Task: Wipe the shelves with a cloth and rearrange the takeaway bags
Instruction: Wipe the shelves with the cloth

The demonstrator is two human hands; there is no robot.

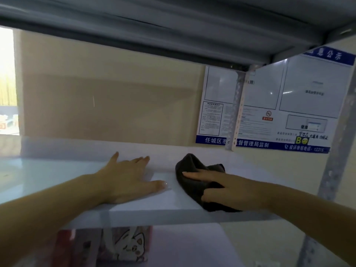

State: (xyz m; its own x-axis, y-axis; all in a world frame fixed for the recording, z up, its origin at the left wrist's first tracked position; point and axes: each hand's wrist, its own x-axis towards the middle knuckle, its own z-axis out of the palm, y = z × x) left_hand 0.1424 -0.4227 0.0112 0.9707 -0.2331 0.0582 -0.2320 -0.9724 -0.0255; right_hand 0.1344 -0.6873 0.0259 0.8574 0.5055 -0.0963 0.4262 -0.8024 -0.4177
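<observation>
The dark cloth (194, 174) lies bunched on the white shelf (57, 174) near its front edge, toward the right end. Your right hand (221, 189) grips it, thumb laid across its top. Your left hand (127, 180) presses flat on the shelf, fingers spread, just beside the cloth.
</observation>
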